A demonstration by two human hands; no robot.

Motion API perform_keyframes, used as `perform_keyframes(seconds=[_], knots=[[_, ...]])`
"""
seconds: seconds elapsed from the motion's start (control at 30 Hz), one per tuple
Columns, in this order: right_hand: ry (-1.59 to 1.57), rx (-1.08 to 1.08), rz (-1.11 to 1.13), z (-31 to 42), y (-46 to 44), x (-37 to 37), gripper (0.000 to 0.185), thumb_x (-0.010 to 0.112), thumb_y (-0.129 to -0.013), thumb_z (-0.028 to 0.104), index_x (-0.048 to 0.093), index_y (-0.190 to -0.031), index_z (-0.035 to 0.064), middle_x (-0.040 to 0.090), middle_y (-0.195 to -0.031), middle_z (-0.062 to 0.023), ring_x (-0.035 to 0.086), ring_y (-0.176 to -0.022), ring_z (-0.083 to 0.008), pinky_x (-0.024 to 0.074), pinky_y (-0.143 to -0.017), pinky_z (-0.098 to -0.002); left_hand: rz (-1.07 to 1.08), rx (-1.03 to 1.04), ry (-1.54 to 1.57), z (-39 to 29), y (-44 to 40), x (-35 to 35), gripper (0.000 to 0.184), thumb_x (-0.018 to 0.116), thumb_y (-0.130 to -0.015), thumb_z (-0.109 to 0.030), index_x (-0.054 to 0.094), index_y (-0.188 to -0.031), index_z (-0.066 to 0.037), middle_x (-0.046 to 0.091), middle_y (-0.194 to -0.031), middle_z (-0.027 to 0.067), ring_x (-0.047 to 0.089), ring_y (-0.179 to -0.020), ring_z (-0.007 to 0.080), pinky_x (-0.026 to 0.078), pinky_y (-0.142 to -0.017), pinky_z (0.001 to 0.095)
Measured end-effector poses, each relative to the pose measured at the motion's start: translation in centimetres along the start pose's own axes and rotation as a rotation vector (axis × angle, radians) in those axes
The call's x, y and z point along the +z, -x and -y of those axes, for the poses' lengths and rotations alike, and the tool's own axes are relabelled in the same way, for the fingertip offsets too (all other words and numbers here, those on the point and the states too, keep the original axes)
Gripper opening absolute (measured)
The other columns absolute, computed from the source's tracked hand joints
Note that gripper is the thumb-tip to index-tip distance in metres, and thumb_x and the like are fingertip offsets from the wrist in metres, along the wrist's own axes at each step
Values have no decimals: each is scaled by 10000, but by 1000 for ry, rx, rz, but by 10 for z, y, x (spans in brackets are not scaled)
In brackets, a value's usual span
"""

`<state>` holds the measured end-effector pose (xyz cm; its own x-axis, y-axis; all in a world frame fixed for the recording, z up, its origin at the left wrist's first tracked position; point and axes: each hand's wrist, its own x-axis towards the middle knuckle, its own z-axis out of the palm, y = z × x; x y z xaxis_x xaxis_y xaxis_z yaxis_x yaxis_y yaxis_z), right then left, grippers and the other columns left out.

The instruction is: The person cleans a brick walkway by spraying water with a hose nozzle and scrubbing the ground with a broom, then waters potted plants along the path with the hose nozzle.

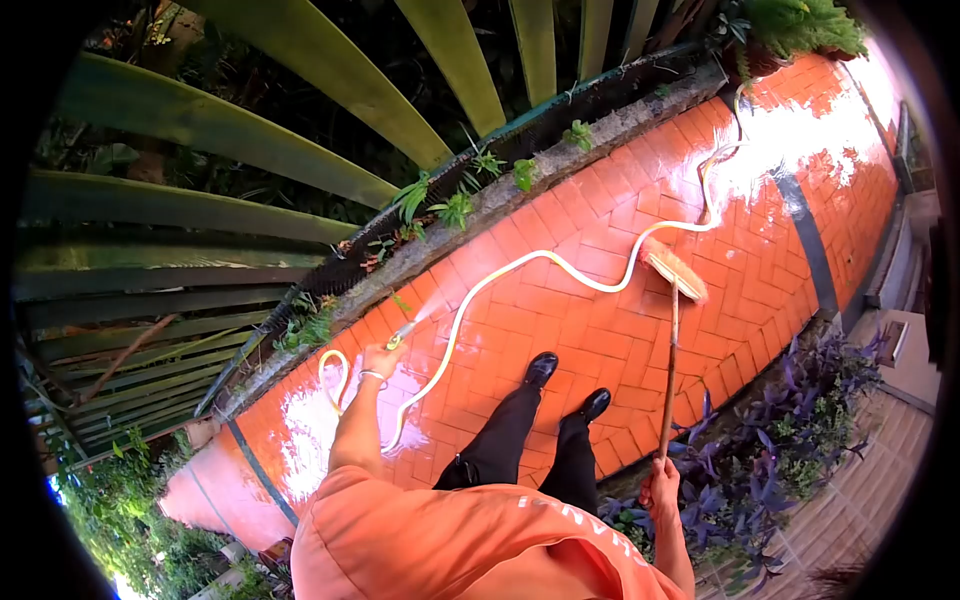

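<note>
My left hand (379, 361) is closed around a hose nozzle (401, 334), and a white spray of water leaves its tip toward the planted edge. From there a pale yellow hose (590, 282) loops back and winds across the wet brick floor (600, 340) to the far right. My right hand (659, 486) grips the end of a long wooden broom handle (671, 390). At the far end of that handle, the broom's bristled head (677, 277) rests on the bricks close to the hose.
Along the left runs a low concrete curb (560, 168) with small weeds and green slats (300, 70) behind it. Purple-leaved plants (765, 455) border the right side. A dark strip (803, 235) crosses the bricks. My black shoes (541, 370) stand mid-path.
</note>
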<state>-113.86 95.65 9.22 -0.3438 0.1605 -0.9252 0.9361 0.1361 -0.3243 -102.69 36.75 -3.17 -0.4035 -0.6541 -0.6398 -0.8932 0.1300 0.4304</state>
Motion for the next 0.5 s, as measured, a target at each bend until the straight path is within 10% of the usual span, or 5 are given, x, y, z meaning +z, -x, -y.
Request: perform_keyframes(seconds=[0.1,0.3,0.5], knots=[[63,-10,-21,-12,-7,10,171,453,-957,269,483,-1056,133,372,-486,-12,369,-337,-124,298,-287,-272,-25,335,112,-52,-18,37,286,746,-729,-308,701,-741,-26,627,-589,54,573,-523,107,459,-497,306],[-27,2,-3,1,-3,1,174,455,-954,268,480,-1059,131,379,-504,-14,381,-355,-120,309,-294,-272,25,67,378,-98,6,33,406,757,-740,-366,565,-552,-61,512,-494,-3,456,-391,73,331,-365,271],[-11,-3,-33,-6,0,9,120,459,-943,256,462,-976,141,371,-513,-6,353,-356,-110,302,-307,-273,-2,395,143,-106,-16,63,444,744,-750,-396,568,-536,-50,480,-463,-15,433,-416,69,323,-395,279]])
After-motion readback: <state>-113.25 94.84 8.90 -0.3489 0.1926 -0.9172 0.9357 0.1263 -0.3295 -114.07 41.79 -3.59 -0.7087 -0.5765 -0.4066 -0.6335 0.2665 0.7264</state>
